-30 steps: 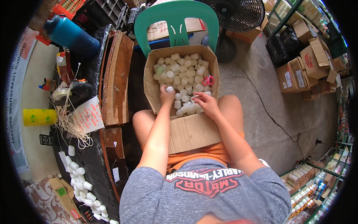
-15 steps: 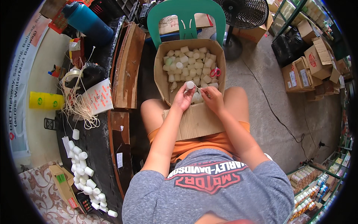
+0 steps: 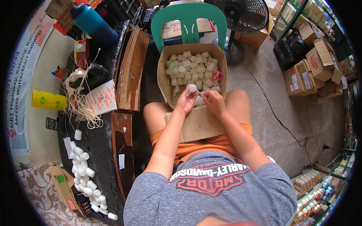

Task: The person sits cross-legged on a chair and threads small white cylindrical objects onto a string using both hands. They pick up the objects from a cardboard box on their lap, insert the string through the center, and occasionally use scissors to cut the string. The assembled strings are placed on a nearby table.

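Between the fingertips of my left hand (image 3: 185, 101) is a short white candle (image 3: 191, 88), held above the near part of an open cardboard box (image 3: 162, 81). Close beside it, my right hand (image 3: 214, 102) pinches a thin pale wick (image 3: 200, 92) that reaches toward the candle. Whether the wick goes into the candle is too small to tell. Many more stubby whitish candles (image 3: 193, 71) fill the box. Red-handled scissors (image 3: 217, 76) lie on them at the right side. The box's near flap (image 3: 201, 124) rests over my lap.
On the black table at left are a bundle of pale wicks (image 3: 77, 107), a heap of white candles (image 3: 86, 180), a yellow roll (image 3: 49, 100) and a blue bottle (image 3: 92, 24). A green chair (image 3: 190, 22) and a fan (image 3: 235, 52) stand beyond the box. A cable (image 3: 273, 109) crosses the floor.
The view has shifted slightly. Both hands stay close together over the box, the left still holding the candle and the right the wick, with only small finger movements.
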The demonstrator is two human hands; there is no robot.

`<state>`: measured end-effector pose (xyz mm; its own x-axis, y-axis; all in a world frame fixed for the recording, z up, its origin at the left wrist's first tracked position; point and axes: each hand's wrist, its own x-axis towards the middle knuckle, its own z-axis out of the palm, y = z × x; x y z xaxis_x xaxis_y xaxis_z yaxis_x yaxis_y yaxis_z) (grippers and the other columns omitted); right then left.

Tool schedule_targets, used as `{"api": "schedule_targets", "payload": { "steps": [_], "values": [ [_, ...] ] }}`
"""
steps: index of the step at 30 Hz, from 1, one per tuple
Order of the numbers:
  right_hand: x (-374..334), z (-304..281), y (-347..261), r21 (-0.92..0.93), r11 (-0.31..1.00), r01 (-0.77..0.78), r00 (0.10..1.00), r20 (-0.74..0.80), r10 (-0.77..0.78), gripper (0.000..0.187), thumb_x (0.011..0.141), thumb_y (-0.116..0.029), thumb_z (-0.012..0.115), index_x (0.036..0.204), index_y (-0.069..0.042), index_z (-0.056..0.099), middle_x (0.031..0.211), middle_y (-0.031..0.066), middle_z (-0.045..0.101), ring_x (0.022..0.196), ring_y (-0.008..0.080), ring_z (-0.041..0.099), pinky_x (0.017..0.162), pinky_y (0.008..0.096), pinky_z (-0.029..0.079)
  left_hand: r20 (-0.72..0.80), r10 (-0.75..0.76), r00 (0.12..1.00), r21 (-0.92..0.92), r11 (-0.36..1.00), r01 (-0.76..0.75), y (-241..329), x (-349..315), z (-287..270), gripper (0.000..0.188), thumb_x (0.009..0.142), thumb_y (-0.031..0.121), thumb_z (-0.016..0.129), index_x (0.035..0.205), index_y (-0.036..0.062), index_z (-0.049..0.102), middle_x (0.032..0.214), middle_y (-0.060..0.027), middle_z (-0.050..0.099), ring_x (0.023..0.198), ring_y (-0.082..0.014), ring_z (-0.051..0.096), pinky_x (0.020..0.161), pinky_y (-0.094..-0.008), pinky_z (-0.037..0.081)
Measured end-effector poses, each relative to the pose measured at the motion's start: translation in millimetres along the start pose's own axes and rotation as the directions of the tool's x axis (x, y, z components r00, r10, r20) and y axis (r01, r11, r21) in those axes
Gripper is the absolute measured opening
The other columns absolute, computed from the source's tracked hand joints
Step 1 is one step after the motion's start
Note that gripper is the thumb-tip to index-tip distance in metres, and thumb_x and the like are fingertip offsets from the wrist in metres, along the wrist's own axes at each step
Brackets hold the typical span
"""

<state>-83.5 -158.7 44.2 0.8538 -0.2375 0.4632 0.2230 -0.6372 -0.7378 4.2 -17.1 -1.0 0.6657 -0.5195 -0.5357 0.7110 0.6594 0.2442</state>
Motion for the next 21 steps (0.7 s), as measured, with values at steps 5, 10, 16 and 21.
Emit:
{"api": "schedule_targets", "payload": {
  "steps": [5,10,16,21],
  "values": [
    [0.6,0.4,-1.6,0.001,1.0,-0.019,1.0,0.003,0.019,0.008,0.074,-0.006,0.063,0.082,-0.004,0.059,0.072,0.0086,0.058,0.065,0.022,0.058,0.058,0.0321,0.047,0.043,0.027,0.999,0.061,0.998,-0.03,0.2,4.3,-7.3,0.033,0.082,0.013,0.063,0.109,0.0051,0.047,0.104,-0.0114,0.053,0.096,-0.0216,0.054,0.088,-0.0323,0.049],
    [1.1,1.7,2.9,-0.046,0.999,-0.023,1.0,-0.008,0.022,0.008,0.076,-0.008,0.063,0.082,-0.003,0.06,0.07,0.0114,0.057,0.063,0.0239,0.057,0.056,0.0325,0.046,0.13,0.072,0.989,0.29,0.951,-0.108,-5.7,-1.1,2.0,0.042,0.081,0.01,0.064,0.116,0.0091,0.04,0.107,-0.0083,0.053,0.1,-0.02,0.053,0.09,-0.0324,0.046],
    [2.2,4.5,7.4,-0.055,0.994,-0.097,0.995,-0.014,0.097,0.01,0.079,-0.012,0.062,0.083,-0.002,0.062,0.074,0.012,0.06,0.065,0.0242,0.059,0.058,0.0318,0.047,0.147,0.069,0.987,0.386,0.914,-0.122,-7.6,-4.3,8.4,0.04,0.082,0.008,0.063,0.114,0.0087,0.04,0.109,-0.0082,0.053,0.102,-0.0207,0.053,0.09,-0.0321,0.045],
    [2.2,5.8,9.8,-0.041,0.972,-0.232,0.973,0.007,0.233,0.011,0.078,-0.012,0.063,0.083,-0.002,0.062,0.075,0.0124,0.061,0.065,0.0233,0.06,0.058,0.0311,0.048,0.125,0.037,0.991,0.298,0.952,-0.073,-4.7,-5.4,8.8,0.034,0.082,0.012,0.063,0.111,0.008,0.045,0.108,-0.0068,0.055,0.1,-0.0189,0.055,0.093,-0.0307,0.045]
  ]
}}
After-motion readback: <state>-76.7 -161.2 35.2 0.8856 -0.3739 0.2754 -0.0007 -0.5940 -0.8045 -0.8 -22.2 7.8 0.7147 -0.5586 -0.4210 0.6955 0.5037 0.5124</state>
